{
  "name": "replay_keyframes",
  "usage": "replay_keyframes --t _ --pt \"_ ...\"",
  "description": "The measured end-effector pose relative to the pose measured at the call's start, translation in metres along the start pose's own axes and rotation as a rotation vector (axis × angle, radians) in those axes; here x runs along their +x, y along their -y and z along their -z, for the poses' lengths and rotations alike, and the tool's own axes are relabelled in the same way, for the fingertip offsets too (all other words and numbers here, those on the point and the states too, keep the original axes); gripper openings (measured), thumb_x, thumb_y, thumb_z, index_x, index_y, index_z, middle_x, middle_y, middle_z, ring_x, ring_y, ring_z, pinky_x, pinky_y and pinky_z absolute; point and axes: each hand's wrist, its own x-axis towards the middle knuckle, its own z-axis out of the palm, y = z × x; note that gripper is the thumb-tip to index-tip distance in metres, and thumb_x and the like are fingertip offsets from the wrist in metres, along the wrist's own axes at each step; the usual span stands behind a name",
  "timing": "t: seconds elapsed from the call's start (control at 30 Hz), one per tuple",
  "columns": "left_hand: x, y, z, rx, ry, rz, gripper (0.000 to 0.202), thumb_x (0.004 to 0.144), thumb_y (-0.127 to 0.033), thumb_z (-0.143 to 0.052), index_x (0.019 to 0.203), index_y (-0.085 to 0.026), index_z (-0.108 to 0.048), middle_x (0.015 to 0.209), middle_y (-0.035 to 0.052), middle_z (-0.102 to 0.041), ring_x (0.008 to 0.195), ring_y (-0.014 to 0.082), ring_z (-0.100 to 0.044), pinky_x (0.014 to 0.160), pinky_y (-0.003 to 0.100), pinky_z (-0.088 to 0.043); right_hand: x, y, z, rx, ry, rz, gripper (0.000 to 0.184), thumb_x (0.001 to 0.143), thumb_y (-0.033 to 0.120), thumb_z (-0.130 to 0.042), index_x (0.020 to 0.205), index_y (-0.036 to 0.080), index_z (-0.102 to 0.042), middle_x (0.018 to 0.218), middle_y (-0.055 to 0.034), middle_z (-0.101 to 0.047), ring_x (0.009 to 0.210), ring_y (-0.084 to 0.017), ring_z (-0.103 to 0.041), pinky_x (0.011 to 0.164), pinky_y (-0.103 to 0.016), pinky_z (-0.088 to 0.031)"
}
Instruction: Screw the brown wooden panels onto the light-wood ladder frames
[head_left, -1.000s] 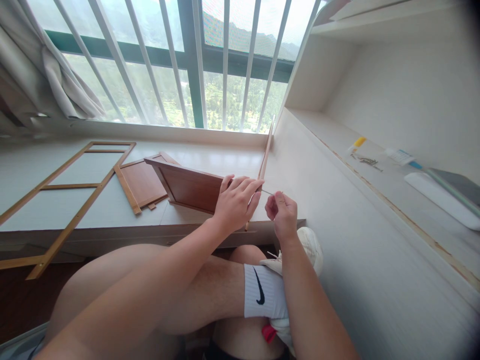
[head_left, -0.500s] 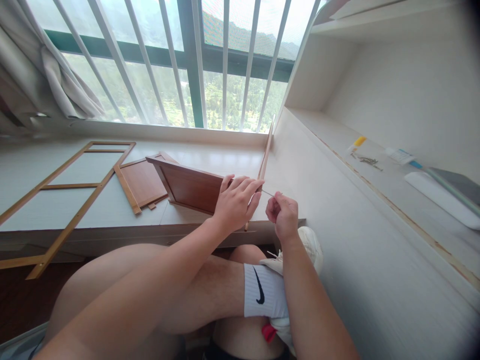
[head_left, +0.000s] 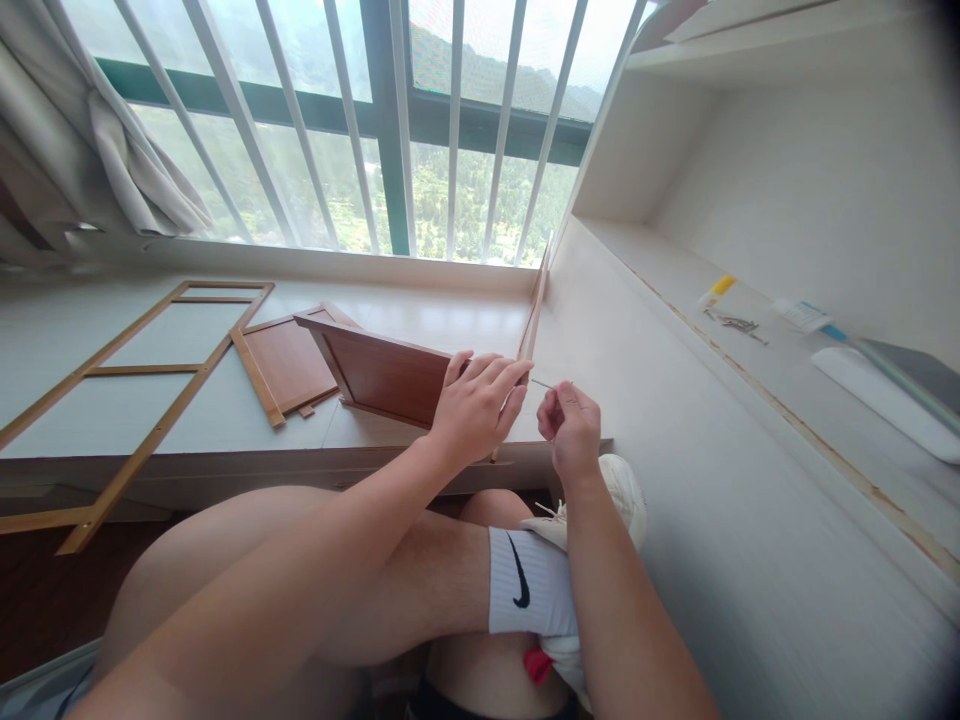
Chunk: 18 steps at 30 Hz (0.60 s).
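Note:
A reddish-brown wooden panel [head_left: 386,378] with a raised frame stands tilted on the white ledge. My left hand [head_left: 480,402] is closed over its right end, with the fingers lying across the upper edge. Just to the right, my right hand [head_left: 574,425] pinches a thin metal rod [head_left: 541,383] that looks like a hex key. The rod points left at the panel's end, close to my left fingertips; whether its tip sits in a hole I cannot tell.
Left on the white ledge [head_left: 390,310] lie a slatted wooden frame [head_left: 142,371] and another brown panel [head_left: 289,365]. A shelf [head_left: 675,270] at right carries small metal pieces [head_left: 739,325], a yellow-capped item [head_left: 720,288] and a white tube [head_left: 802,315]. My shoe [head_left: 624,500] is below.
The right hand and the metal rod have shifted slightly to the right. My left hand keeps its hold on the panel, and the whole view has moved a little.

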Motion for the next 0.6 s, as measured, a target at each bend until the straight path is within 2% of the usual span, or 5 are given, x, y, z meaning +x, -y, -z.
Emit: replay_keyframes --t 0.2,0.6 --pt "0.0 0.0 0.001 -0.009 0.0 0.005 0.035 0.1 -0.031 -0.033 0.125 -0.028 -0.058 0.122 0.0023 -0.065 0.122 0.0196 -0.05 0.112 0.04 -0.018 -0.004 0.009 -0.002 -0.041 0.019 0.005 0.041 0.089 0.053 -0.055 0.067 0.019 -0.047 0.051 0.0041 -0.046 0.041 -0.007 -0.038 0.037 -0.02 -0.026" --pt "0.0 0.0 0.001 -0.001 0.009 -0.001 0.034 0.101 -0.031 -0.034 0.125 -0.028 -0.057 0.123 0.0012 -0.065 0.122 0.0196 -0.05 0.112 0.04 -0.019 -0.006 0.014 -0.001 -0.1 0.051 0.042 0.04 0.091 0.052 -0.053 0.069 0.019 -0.049 0.051 0.0042 -0.046 0.044 -0.008 -0.037 0.041 -0.021 -0.025"
